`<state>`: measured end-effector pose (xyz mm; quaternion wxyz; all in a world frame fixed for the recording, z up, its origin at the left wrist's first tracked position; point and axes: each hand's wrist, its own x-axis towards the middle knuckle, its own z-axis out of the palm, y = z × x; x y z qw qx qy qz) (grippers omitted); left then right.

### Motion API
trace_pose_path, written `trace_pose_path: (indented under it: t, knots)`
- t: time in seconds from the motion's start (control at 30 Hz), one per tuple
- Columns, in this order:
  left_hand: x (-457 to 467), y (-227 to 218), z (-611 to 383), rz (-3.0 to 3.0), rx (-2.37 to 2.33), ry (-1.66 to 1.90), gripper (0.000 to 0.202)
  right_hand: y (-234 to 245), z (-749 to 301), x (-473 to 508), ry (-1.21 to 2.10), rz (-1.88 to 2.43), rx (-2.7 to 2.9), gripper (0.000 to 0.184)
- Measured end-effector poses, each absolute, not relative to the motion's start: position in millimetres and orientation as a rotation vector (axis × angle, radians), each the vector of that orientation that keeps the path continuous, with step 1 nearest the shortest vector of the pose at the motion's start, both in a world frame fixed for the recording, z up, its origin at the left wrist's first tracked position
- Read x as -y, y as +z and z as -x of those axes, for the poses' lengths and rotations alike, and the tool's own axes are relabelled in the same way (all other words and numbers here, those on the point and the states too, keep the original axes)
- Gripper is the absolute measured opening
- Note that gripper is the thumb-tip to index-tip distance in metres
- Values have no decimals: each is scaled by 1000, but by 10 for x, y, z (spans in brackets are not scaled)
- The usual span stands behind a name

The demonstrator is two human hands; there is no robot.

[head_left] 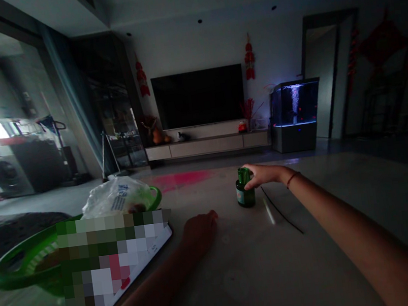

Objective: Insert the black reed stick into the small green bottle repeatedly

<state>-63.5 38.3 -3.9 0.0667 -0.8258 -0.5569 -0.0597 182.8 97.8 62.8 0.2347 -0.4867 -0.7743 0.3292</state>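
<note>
My right hand [262, 174] is closed round the upper part of a short green glass bottle [245, 197] with a pale label, which stands upright on the table [233, 268]. To the left of the bottle, my left hand [199, 227] rests on the tabletop with its fingers curled in; it is dim, and I see nothing in it. A short whitish stick [269, 212] and a thin dark stick or cord [283, 212] lie just right of the bottle, below my right wrist.
At the left, a green plastic basket [21, 274] holds a white plastic bag [114, 196]. A white printed panel [142, 260], partly blurred out, lies beside it. Beyond the table are a television [199, 97], a low cabinet [206, 146] and a lit fish tank [295, 104].
</note>
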Motion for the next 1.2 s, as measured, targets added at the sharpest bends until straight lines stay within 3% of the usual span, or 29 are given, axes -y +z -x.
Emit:
trace_pose_path:
  t: [0.17,0.33,0.73,0.97,1.2]
  knots:
    - [-364,-28,625,2486,1714,-185,31,612,-1874,-1055,797,1316,2178,37]
    - [-358,-21,623,2506,1678,-204,31,633,-1875,-1054,740,1298,2194,48]
    - [-363,-27,622,2490,1700,-177,32,689,-1929,-1002,1003,1179,2208,39]
    - [-358,-21,631,2481,1739,-389,31,737,-1681,-917,904,1080,2369,39]
    - [-337,-29,632,2512,1660,-327,29,751,-1652,-940,647,1206,2390,34]
